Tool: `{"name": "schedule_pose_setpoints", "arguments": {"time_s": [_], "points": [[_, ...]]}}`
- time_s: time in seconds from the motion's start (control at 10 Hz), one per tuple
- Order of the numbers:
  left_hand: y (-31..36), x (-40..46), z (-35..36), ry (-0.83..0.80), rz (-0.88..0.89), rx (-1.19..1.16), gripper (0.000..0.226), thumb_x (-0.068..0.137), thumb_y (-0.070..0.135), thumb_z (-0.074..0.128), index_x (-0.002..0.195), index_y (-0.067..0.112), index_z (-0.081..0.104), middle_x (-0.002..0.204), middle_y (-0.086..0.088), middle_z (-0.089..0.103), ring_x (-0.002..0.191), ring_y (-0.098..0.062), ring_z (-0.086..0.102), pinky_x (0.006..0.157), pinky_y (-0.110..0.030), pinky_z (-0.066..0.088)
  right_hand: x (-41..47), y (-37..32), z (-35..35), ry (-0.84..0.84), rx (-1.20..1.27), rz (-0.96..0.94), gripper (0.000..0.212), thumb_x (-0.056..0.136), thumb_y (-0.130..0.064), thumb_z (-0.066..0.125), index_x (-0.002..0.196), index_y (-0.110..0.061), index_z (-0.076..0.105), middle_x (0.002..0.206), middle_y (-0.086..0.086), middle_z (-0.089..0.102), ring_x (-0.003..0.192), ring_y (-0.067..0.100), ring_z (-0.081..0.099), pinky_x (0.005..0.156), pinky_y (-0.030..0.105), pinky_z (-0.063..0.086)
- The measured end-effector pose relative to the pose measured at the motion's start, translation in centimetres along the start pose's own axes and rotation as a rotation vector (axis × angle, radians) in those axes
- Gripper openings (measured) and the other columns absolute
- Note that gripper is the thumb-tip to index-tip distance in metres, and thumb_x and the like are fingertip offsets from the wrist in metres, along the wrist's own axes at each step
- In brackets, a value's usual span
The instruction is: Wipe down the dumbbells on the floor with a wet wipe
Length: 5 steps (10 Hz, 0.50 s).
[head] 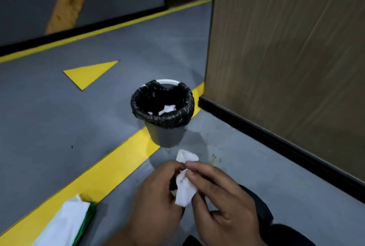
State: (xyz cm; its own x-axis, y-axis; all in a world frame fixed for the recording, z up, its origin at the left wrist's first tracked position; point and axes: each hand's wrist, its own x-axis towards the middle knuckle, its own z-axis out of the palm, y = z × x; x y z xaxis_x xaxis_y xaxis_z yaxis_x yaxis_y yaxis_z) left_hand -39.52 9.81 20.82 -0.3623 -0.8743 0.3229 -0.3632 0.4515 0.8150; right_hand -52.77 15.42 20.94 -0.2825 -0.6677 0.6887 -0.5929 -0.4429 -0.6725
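Two hands, my left hand (pixel 156 188) and right hand (pixel 221 196), pinch a crumpled wet wipe (pixel 184 186); tossed carelessly, it could miss the lined wastebasket (pixel 163 107).

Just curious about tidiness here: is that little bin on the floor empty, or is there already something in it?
Not empty. The bin stands upright with its black liner open, and crumpled white paper shows inside.

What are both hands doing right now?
Left hand: fingers curled round the crumpled white wipe.
Right hand: fingertips pinching the same wipe.
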Motion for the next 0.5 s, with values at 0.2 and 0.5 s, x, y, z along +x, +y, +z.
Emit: {"name": "schedule_pose_setpoints", "arguments": {"time_s": [0.2,0.5], "points": [[3.9,5.8,-5.4,0.266,0.107,-0.172,0.018,0.076,0.033,0.066,0.093,0.037,0.063,0.081,0.006,0.067,0.071,-0.003,0.057,0.065,-0.02,0.048,7.1,-4.4,-1.0,0.048,-0.093,-0.248,0.028,0.079,0.002,0.074,0.105,-0.007,0.077,0.125,0.002,0.07,0.121,0.014,0.066,0.099,0.025,0.052],[-2.9,18.9,-6.0,-0.121,-0.263,0.469,0.069,0.093,0.015,0.058,0.154,0.033,0.031,0.13,0.007,0.063,0.119,-0.022,0.061,0.097,-0.035,0.051,11.2,-5.6,-2.7,0.036,-0.135,-0.265,0.025,0.088,-0.002,0.067,0.112,-0.004,0.075,0.124,0.001,0.071,0.116,0.007,0.068,0.09,0.026,0.058]]}}
